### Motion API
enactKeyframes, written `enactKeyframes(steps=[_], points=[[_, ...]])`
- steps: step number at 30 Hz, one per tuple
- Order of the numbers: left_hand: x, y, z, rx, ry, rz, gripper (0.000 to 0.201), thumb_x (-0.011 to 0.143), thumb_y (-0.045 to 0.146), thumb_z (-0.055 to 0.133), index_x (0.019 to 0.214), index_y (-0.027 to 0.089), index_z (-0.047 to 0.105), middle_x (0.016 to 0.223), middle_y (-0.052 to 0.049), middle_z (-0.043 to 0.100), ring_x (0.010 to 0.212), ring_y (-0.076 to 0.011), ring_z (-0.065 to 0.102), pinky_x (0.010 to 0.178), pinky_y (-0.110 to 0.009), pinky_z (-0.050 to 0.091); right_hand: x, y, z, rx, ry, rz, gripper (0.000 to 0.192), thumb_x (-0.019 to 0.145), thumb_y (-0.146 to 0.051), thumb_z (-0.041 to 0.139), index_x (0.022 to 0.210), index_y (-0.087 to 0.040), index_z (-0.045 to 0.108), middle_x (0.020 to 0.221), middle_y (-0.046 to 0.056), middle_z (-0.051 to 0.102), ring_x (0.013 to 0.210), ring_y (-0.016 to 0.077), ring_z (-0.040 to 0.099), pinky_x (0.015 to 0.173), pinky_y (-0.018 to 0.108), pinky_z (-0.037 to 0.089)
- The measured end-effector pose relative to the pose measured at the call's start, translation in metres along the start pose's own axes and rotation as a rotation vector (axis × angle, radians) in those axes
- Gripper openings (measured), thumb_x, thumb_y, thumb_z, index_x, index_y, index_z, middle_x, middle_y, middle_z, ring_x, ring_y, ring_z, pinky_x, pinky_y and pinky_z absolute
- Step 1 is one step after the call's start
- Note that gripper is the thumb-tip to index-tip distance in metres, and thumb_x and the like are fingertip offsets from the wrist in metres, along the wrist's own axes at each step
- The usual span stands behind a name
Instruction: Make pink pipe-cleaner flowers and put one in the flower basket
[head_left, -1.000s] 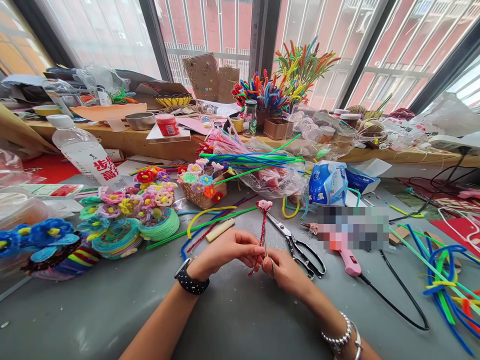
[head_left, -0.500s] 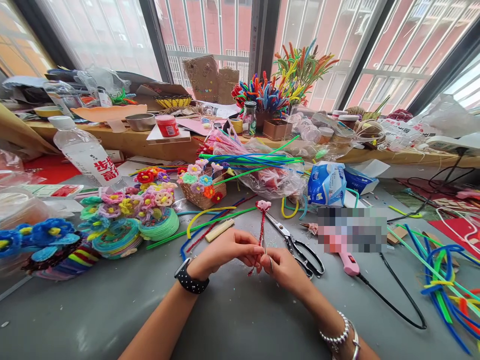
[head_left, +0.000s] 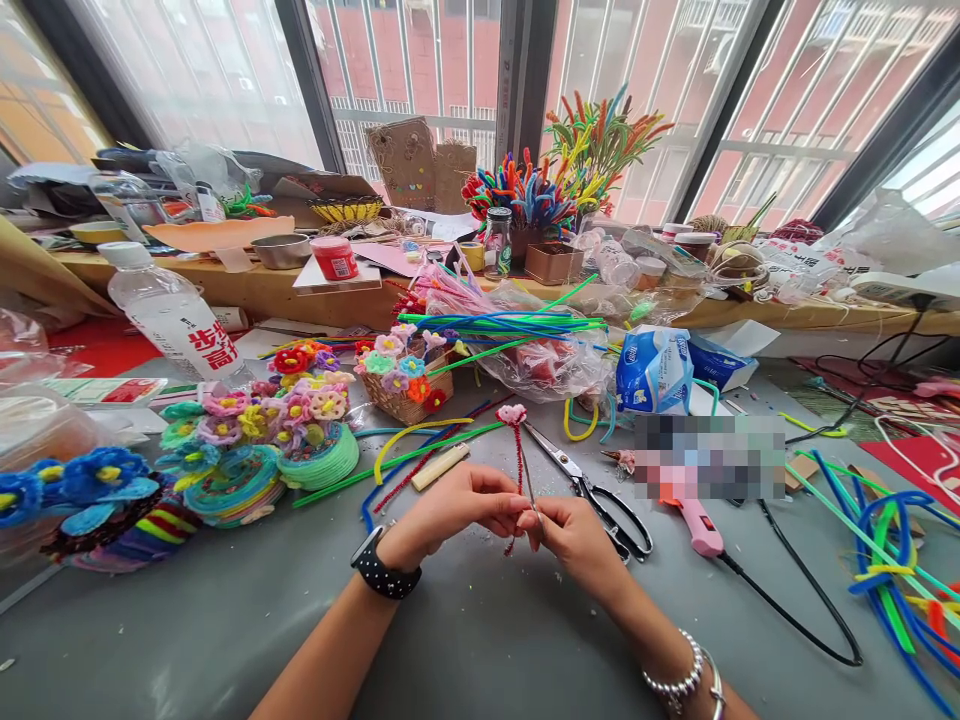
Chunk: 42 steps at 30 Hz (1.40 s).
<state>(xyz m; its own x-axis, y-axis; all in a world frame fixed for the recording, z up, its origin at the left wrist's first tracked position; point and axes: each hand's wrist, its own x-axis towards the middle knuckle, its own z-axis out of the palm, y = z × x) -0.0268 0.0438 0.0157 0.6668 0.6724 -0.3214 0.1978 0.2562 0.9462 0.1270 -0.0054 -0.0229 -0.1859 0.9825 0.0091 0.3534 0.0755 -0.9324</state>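
Observation:
My left hand, wearing a dotted watch band, pinches the dark red stem of a pipe-cleaner flower. The flower stands almost upright, its pink and white head at the top, and the stem's lower end pokes out below my fingers. In my right hand, closed, is a thin metal tweezers-like tool pointing up beside the stem. Fingertips of both hands meet or nearly meet there, hiding where tool and stem come together. Large black-handled scissors lie partly open just beyond my right hand.
Finished pipe-cleaner flower pots stand at the left, near a water bottle. A pink glue gun with a black cord lies right. Behind are a flower basket, a tissue pack and loose pipe cleaners.
The flower head has shifted slightly left and down, and the metal tool now leans a little more away from the stem. Both hands keep their hold; the view has moved slightly.

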Motion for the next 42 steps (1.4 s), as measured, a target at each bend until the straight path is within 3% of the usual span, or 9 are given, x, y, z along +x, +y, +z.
enactKeyframes(steps=[12, 21, 30, 36, 42], points=[[0.0004, -0.0038, -0.0014, -0.008, -0.012, 0.013, 0.027, 0.064, 0.037, 0.063, 0.068, 0.011, 0.061, 0.063, -0.001, 0.063, 0.058, -0.0099, 0.056, 0.061, -0.023, 0.045, 0.0019, 0.0023, 0.0005, -0.023, -0.098, -0.08, 0.067, 0.068, -0.075, 0.022, 0.06, -0.014, 0.049, 0.055, -0.002, 0.038, 0.054, 0.0096, 0.033, 0.048, 0.021, 0.025], [0.0023, -0.0072, -0.0003, -0.01, -0.037, -0.012, 0.026, 0.064, 0.037, 0.063, 0.069, 0.012, 0.061, 0.065, -0.002, 0.065, 0.061, -0.0121, 0.058, 0.064, -0.026, 0.046, 0.0034, 0.0069, 0.0018, -0.003, -0.011, -0.027, 0.065, 0.066, -0.074, 0.03, 0.051, -0.014, 0.049, 0.05, -0.001, 0.044, 0.049, 0.0095, 0.037, 0.047, 0.021, 0.026], [0.0024, -0.0035, -0.0004, 0.019, 0.013, -0.014, 0.029, 0.062, 0.04, 0.063, 0.068, 0.011, 0.061, 0.064, -0.001, 0.062, 0.058, -0.0112, 0.058, 0.062, -0.025, 0.045, 0.0019, 0.0063, 0.0002, 0.0, 0.048, 0.011, 0.061, 0.068, -0.07, 0.035, 0.047, -0.014, 0.049, 0.045, -0.002, 0.038, 0.045, 0.0084, 0.034, 0.046, 0.021, 0.023], [-0.0009, 0.001, 0.0, -0.066, 0.019, 0.016, 0.028, 0.065, 0.039, 0.062, 0.071, 0.011, 0.061, 0.072, -0.004, 0.064, 0.063, -0.0118, 0.059, 0.065, -0.024, 0.045, 0.0012, 0.0056, -0.0002, 0.031, -0.015, -0.052, 0.067, 0.066, -0.076, 0.026, 0.056, -0.014, 0.051, 0.051, -0.002, 0.037, 0.049, 0.009, 0.032, 0.046, 0.021, 0.023], [-0.0043, 0.0024, -0.0011, -0.12, -0.007, 0.042, 0.025, 0.069, 0.037, 0.059, 0.071, 0.011, 0.061, 0.071, -0.003, 0.064, 0.061, -0.0106, 0.059, 0.063, -0.023, 0.045, -0.0017, 0.0006, 0.0008, 0.001, -0.166, -0.091, 0.067, 0.067, -0.075, 0.019, 0.063, -0.015, 0.048, 0.057, -0.002, 0.038, 0.052, 0.0085, 0.03, 0.048, 0.021, 0.025]])
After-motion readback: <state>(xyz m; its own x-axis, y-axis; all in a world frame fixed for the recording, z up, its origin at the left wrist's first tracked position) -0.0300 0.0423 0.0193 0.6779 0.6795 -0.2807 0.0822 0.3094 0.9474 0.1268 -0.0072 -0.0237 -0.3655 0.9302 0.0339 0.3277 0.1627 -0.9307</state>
